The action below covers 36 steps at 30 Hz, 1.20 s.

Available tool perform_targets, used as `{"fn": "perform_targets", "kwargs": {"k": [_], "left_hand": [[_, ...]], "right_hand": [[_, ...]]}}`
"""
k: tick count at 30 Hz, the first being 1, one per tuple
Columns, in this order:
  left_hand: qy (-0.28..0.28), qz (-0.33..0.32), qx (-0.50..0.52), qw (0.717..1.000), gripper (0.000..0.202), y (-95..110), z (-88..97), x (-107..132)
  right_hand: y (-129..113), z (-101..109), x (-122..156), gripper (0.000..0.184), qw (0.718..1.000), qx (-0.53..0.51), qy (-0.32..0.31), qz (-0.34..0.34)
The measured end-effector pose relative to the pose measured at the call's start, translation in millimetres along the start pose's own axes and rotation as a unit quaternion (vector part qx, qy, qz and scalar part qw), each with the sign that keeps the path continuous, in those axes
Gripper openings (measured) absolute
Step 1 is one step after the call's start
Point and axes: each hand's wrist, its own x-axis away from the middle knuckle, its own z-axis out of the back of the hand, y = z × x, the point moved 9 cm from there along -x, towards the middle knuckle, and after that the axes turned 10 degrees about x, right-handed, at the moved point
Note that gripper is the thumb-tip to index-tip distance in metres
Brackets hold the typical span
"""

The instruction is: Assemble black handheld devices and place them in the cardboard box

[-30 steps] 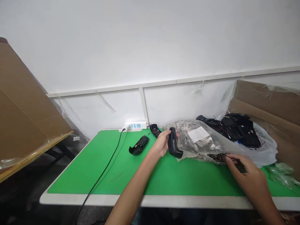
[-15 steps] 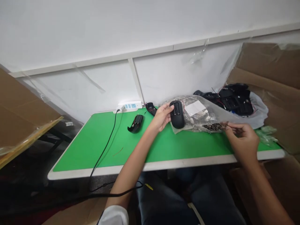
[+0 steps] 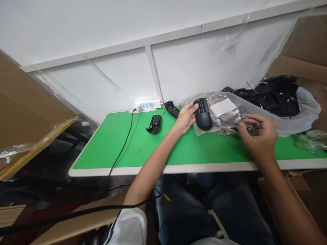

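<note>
- Left hand (image 3: 186, 117): wrapped around a black shell (image 3: 203, 110), thumb on top, ribbed side up, held against the near edge of the plastic bag (image 3: 230, 107) at the back of the green table (image 3: 191, 153).
- Right hand (image 3: 258, 136): fingertips pinched on a small part (image 3: 242, 118), too small to identify.
- Step in hand, as judged: part and shell presented to each other, near but apart.
- Next move calls for a steady shell and fine fingertip aim.
- Second shell (image 3: 154, 123) lying to the left, near the power strip (image 3: 149, 104).
</note>
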Motion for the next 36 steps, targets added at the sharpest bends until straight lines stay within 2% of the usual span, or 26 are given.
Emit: {"fn": "perform_targets", "kwargs": {"k": [2,5,8,12,15,20,26,33,36], "left_hand": [[0.005,-0.006,-0.002,1.000,0.012,1,0.9,-1],[0.012,-0.008,0.001,1.000,0.011,2,0.2,-4],[0.012,-0.001,0.008,1.000,0.011,0,-3.2,-5],[0.015,0.016,0.001,1.000,0.016,-7,-5.5,-5],[0.011,0.023,-0.013,1.000,0.016,-9,-5.2,-5],[0.016,0.003,-0.015,1.000,0.015,-3,-0.7,-8],[0.009,0.001,-0.004,1.000,0.013,-3,-2.5,-7],[-0.002,0.024,-0.011,1.000,0.019,-8,-9.4,-1],[-0.012,0.024,-0.007,1.000,0.019,-8,-11.6,0]], "right_hand": [[-13,-13,-3,0.037,1.000,-0.011,0.002,0.028],[-28,-26,-5,0.030,0.995,0.038,-0.008,0.091],[-33,-30,0,0.027,0.986,0.091,-0.028,0.140],[-18,-19,1,0.027,0.992,0.103,-0.010,0.078],[-12,-20,0,0.027,0.994,0.094,-0.014,0.047],[-11,-26,-3,0.028,0.994,0.084,-0.035,0.054],[-16,-24,-2,0.027,0.995,0.069,-0.020,0.072],[-9,-21,-4,0.026,0.996,0.081,-0.011,0.021],[-10,-21,-4,0.026,0.997,0.076,-0.010,0.031]]}}
